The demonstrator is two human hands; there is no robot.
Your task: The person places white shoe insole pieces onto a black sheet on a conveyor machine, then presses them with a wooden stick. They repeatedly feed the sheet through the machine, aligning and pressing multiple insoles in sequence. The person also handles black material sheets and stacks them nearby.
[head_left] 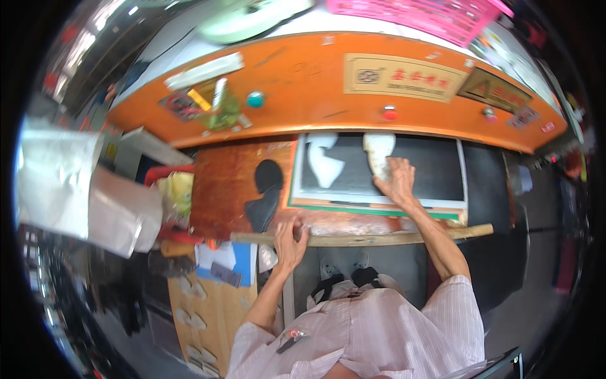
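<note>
My right hand point(399, 183) reaches over a black board point(435, 167) with a pale frame. Its thumb and fingers are at the lower end of a speckled cream insole-shaped piece point(377, 150), gripping its edge. A white cut-out piece point(324, 161), also sole-like, lies on the board to the left. My left hand point(290, 245) is at the wooden strip along the table's front edge, fingers loosely curled and apart, with nothing visible in them. Just beyond it, black sole-shaped pieces point(265, 196) lie on the reddish-brown tabletop point(218, 183).
Above the work surface runs an orange machine beam point(303, 82) with a green button point(255, 99) and a red button point(389, 113). A pink basket point(416, 16) stands on top. The wooden strip point(366, 239) edges the table. At lower left, a wooden board point(211, 322) carries several pale pieces.
</note>
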